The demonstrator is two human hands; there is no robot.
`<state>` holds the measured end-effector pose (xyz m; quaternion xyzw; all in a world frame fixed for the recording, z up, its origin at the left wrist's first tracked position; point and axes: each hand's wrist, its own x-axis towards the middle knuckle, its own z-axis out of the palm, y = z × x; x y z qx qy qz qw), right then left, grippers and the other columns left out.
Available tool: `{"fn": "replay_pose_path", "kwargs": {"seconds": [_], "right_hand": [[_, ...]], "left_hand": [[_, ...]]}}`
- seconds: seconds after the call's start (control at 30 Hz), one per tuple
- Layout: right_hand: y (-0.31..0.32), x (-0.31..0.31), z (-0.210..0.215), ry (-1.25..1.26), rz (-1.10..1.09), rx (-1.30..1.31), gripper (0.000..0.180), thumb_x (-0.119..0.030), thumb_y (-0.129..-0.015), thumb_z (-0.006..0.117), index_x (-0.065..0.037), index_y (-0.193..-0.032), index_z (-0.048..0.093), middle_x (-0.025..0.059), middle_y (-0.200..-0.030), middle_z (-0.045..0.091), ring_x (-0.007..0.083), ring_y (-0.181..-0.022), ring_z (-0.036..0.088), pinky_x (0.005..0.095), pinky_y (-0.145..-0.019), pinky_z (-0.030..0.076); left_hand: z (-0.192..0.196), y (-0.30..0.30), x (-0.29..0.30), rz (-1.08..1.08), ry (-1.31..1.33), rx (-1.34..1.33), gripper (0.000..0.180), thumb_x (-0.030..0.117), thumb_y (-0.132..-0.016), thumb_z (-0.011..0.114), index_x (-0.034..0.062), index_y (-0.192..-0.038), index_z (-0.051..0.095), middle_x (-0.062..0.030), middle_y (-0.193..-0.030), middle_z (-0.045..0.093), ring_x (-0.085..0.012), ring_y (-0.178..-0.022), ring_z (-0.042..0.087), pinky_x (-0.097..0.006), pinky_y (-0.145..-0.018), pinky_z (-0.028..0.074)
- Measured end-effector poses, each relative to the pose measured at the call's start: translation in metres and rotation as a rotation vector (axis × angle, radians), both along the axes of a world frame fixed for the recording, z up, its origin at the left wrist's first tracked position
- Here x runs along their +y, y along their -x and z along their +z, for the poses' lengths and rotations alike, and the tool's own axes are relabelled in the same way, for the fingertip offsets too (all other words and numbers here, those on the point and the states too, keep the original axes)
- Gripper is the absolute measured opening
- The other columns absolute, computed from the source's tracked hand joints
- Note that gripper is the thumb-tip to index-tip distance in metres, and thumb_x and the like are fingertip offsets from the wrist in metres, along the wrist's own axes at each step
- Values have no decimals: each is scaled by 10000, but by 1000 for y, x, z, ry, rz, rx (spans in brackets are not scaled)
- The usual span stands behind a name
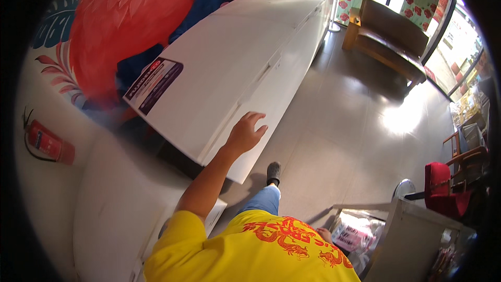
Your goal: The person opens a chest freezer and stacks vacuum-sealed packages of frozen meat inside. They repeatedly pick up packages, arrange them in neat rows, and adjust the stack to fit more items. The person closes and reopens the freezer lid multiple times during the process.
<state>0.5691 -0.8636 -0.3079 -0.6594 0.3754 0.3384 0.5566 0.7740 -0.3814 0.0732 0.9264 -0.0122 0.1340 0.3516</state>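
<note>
My left hand is stretched forward over the front side of a long white chest freezer. Its fingers are slightly bent and apart, with nothing in them. Whether the fingertips touch the freezer, I cannot tell. A purple and white printed sign lies on the freezer's near left corner. Low by my side, only a bit of my right hand shows past my yellow shirt; its fingers are hidden. Close to it are plastic bags, one with pink print, inside an open-topped container or shelf.
Grey floor tiles run along the freezer's right. A wooden bench stands by the far windows. At right are a red chair and a grey panel. A fire extinguisher hangs at left, near a second white cabinet.
</note>
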Motion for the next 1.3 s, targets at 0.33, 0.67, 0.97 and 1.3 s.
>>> {"fn": "replay_pose_path", "kwargs": {"seconds": [0.33, 0.67, 0.97, 1.3], "right_hand": [[-219, -9, 59, 120, -135, -12, 325, -137, -855, 627, -37, -1163, 600, 66, -880, 660, 172, -685, 623, 301, -573, 477], [-466, 31, 74, 8, 241, -61, 309, -123, -849, 611, -39, -1147, 603, 47, -826, 633, 172, -676, 620, 277, -582, 460], [-809, -12, 77, 96, 253, -258, 88, -121, -870, 539, -123, -921, 611, 3, -674, 576, 143, -544, 560, 273, -480, 436], [-1114, 189, 199, -500, 295, -541, 234, -170, -905, 642, -80, -1118, 606, 50, -870, 654, 161, -739, 623, 292, -651, 531]], "left_hand": [[-46, -235, 21, 137, -338, 232, 722, 293, -862, 649, -81, -1392, 333, -284, -1329, 473, -379, -1249, 476, -417, -1051, 401], [-35, -262, 36, 352, -5, 568, 668, 364, -858, 669, -26, -1342, 423, -278, -1277, 536, -388, -1168, 552, -427, -993, 442], [196, -276, 75, 968, -439, 219, 627, 450, -819, 718, -7, -1232, 596, -212, -1279, 584, -338, -1192, 555, -396, -1008, 422], [322, -306, 165, 1361, -901, 17, 602, 463, -758, 721, 40, -1176, 632, -199, -1059, 681, -302, -966, 662, -392, -878, 483]]}}
